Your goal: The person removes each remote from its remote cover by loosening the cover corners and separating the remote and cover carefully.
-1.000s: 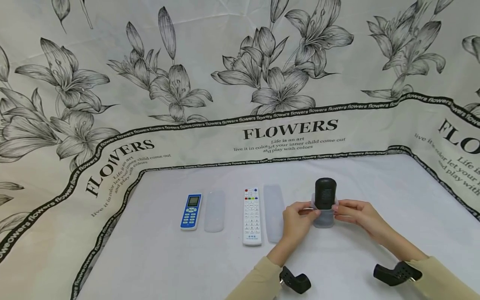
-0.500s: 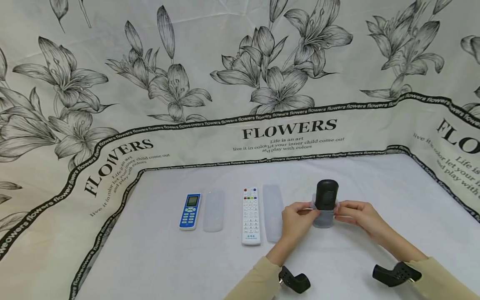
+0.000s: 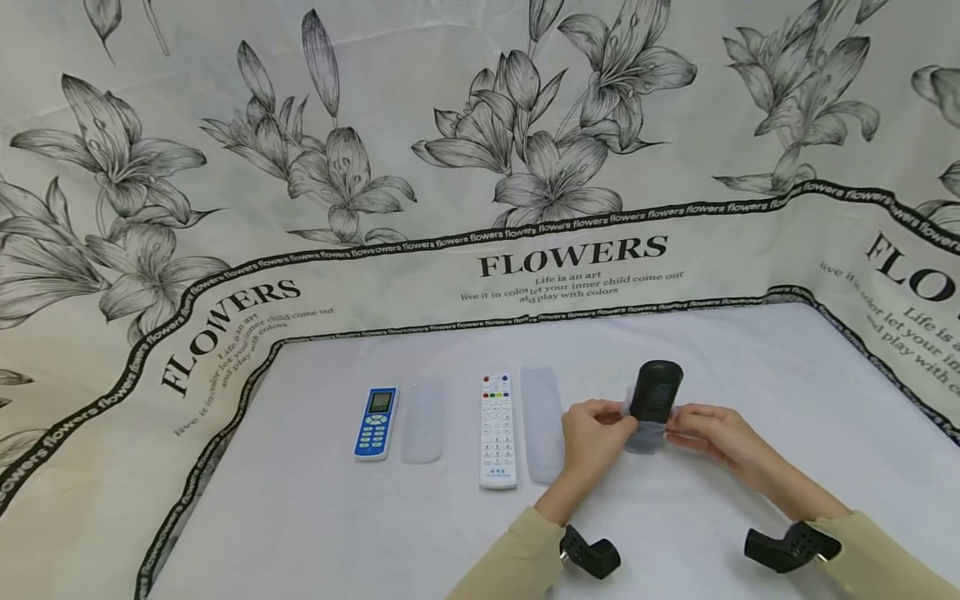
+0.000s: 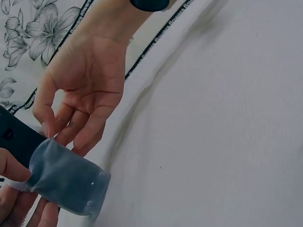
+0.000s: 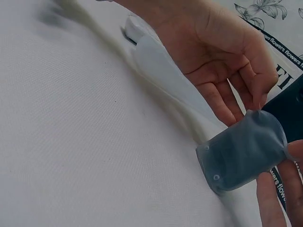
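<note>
A black remote control (image 3: 657, 390) stands tilted with its lower end inside a translucent silicone cover (image 3: 645, 439). My left hand (image 3: 590, 439) pinches the left side of the cover's opening between thumb and fingers. On the other side, my right hand (image 3: 722, 435) pinches the opposite edge. From the left wrist, the cover (image 4: 71, 177) looks wrinkled near its opening and loose at its closed end. The right wrist view shows the same cover (image 5: 244, 153) reaching only partway over the remote. The remote's lower end is hidden within it.
Left of my hands lie a long white remote (image 3: 498, 433) and a long translucent cover (image 3: 542, 423). Farther left are a blue and white remote (image 3: 377, 423) and a shorter cover (image 3: 423, 422). A flower-printed cloth (image 3: 555, 179) rises behind the white tabletop (image 3: 337, 533).
The black remote has tilted toward the right within the cover. Both hands keep their hold on the cover's edges. The head view has shifted slightly.
</note>
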Demonstrator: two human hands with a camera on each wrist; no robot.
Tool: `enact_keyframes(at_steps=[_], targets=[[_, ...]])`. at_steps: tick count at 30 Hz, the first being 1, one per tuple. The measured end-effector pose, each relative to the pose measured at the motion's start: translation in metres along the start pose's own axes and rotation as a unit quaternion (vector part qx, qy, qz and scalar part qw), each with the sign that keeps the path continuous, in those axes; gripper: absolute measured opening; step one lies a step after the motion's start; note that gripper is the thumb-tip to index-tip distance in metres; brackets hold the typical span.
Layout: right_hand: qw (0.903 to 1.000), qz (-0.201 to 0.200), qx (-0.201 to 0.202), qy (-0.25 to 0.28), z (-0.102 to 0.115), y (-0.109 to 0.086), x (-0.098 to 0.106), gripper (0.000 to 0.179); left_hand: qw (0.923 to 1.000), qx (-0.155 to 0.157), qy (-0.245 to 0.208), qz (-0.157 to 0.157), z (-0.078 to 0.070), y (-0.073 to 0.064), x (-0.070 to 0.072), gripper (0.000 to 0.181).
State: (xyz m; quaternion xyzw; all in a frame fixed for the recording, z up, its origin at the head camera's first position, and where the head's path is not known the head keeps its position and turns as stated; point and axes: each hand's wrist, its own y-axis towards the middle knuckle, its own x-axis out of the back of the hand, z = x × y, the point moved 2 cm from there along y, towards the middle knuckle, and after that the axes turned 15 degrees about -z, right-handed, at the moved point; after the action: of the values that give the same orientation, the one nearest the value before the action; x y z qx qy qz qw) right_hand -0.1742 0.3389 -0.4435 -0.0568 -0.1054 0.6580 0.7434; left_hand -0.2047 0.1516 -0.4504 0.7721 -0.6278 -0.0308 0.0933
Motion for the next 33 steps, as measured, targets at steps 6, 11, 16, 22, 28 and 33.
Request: enact_keyframes(at_steps=[6, 11, 16, 22, 28, 33], targets=[[0.9989, 0.016, -0.030, 0.033, -0.0025, 0.0010, -0.0025, 0.021, 0.9992, 0.016, 0.030, 0.018, 0.0019, 0.0021, 0.0020, 0.010], [0.9976, 0.014, -0.036, 0.056, -0.0034, -0.0001, -0.0020, 0.026, 0.9989, 0.025, 0.031, 0.026, 0.0017, 0.0000, 0.0011, 0.009], [0.9983, -0.004, -0.039, 0.044, -0.0035, 0.0030, -0.0011, 0.019, 0.9993, 0.002, 0.028, 0.023, 0.0021, 0.0018, -0.0016, 0.011], [0.9976, -0.005, -0.047, 0.050, -0.0051, 0.0056, -0.0018, 0.018, 0.9990, -0.005, 0.037, 0.022, 0.0031, 0.0019, -0.0019, 0.011], [0.9957, 0.025, -0.054, 0.071, -0.0082, 0.0046, -0.0031, 0.028, 0.9986, -0.026, 0.044, 0.015, 0.0037, -0.0006, 0.0010, 0.011], [0.9949, 0.036, -0.055, 0.076, -0.0105, 0.0041, -0.0042, 0.028, 0.9976, -0.038, 0.057, 0.008, 0.0023, -0.0028, 0.0035, 0.011]])
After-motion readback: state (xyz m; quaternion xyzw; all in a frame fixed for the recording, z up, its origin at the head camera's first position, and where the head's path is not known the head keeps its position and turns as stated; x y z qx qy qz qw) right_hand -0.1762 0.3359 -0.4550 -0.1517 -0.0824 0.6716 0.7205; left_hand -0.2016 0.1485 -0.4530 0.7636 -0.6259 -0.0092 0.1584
